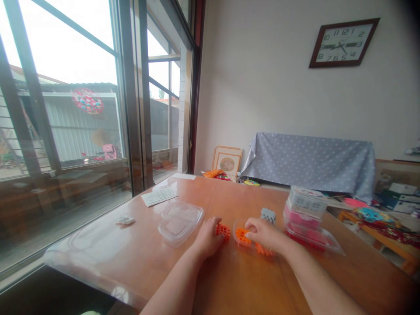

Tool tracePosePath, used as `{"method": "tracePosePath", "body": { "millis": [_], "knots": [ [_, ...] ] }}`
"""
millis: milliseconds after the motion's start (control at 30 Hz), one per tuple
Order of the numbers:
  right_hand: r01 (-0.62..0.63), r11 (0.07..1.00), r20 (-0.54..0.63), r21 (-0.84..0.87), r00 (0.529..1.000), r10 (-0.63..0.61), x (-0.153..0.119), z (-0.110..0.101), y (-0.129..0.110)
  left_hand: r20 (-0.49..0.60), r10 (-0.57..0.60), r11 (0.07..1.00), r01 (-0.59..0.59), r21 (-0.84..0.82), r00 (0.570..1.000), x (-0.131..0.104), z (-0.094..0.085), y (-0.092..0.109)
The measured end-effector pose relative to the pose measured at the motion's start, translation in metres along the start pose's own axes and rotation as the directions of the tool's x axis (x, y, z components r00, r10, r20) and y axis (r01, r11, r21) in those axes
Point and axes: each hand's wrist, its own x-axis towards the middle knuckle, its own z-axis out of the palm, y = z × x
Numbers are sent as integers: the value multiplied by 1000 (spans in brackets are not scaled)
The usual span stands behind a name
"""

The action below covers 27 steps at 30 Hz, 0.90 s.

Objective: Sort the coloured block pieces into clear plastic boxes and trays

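My left hand (209, 238) is closed around the left side of a red-orange lattice-like plastic piece (224, 231) on the wooden table. To its right is a shallow clear plastic container (235, 245). An orange lattice piece (242, 236) sits inside it, with the thumb and fingers of my right hand (265, 232) closed on its right edge. Beneath my right hand another orange piece (264, 250) shows, partly hidden by the wrist. A grey knobbly block (268, 215) stands just behind that hand. The fine shape of the pieces is blurred.
Clear plastic lids or trays (182, 221) lie left of my hands, with a printed sheet (159, 197) and a small clear packet (125, 220) beyond. Stacked boxes (305, 210) stand at the right, above a clear container with red contents (320, 239). A window borders the table's left.
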Motion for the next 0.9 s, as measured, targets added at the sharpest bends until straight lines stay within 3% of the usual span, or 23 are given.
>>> {"method": "tracePosePath", "body": {
  "millis": [133,267,567,733,900],
  "knots": [
    [9,1000,-117,22,993,-7,-2,-3,-13,-73,23,998,-27,-57,997,1,-2,2],
    [128,992,-186,10,975,-123,-7,-6,-36,-127,48,977,-74,-201,991,0,-5,11],
    [172,984,-108,-34,979,-175,-17,-4,-81,-56,122,872,-134,-471,991,-6,-17,35],
    [139,990,-116,-6,983,-139,-17,-3,-68,-17,128,825,-115,-553,992,-8,-18,37],
    [73,996,-137,51,988,-66,-16,-10,-26,-82,12,931,-41,-363,997,-5,-14,28]
  ]
}}
